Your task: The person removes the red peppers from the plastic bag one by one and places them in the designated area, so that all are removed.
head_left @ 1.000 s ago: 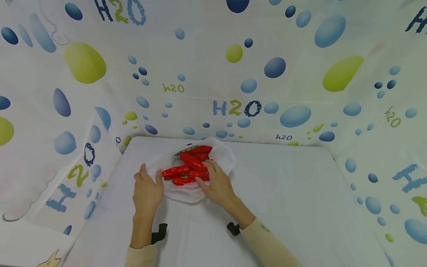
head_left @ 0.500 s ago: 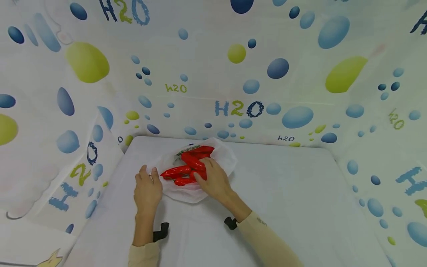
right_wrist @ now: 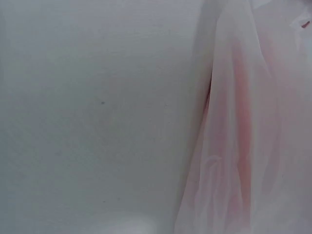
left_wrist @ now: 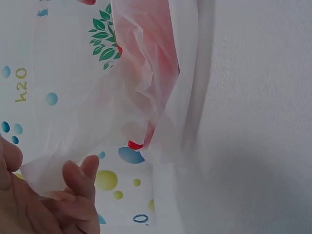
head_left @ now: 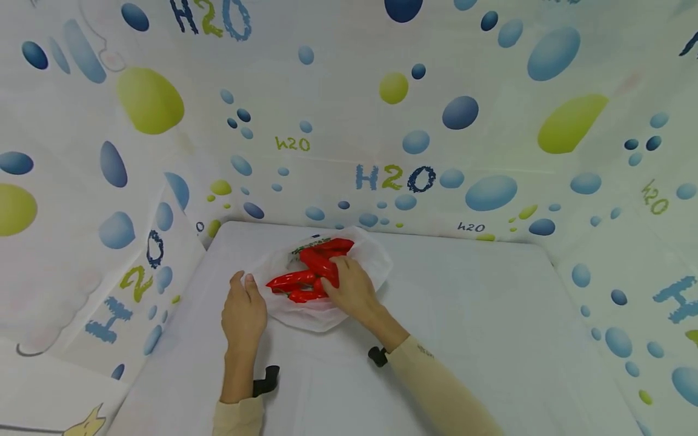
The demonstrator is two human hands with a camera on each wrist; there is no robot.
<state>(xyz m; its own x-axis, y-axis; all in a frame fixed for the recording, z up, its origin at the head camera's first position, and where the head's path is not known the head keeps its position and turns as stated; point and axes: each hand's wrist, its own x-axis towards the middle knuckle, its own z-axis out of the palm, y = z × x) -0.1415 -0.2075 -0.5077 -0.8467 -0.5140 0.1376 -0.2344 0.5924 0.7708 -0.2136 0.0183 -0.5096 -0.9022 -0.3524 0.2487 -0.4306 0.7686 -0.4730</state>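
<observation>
The right hand (head_left: 355,289) grips a red pepper (head_left: 320,265) between thumb and bent fingers; other red peppers (head_left: 291,281) lie beside it in the open white plastic bag (head_left: 297,320) on the white table (head_left: 463,327). The left hand (head_left: 243,316), fingers curved and partly apart, holds the bag's near-left edge.

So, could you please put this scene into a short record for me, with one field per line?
Container: white plastic bag, mouth open, green print on it
Contents: several glossy red peppers, heaped together
Right grip: fingers and thumb on one red pepper
Left grip: at the bag's left edge; whether it pinches the plastic is unclear
Sleeves: beige
Surface: table with a white top
Backdrop: white sheet with blue and green spots and H2O lettering
</observation>
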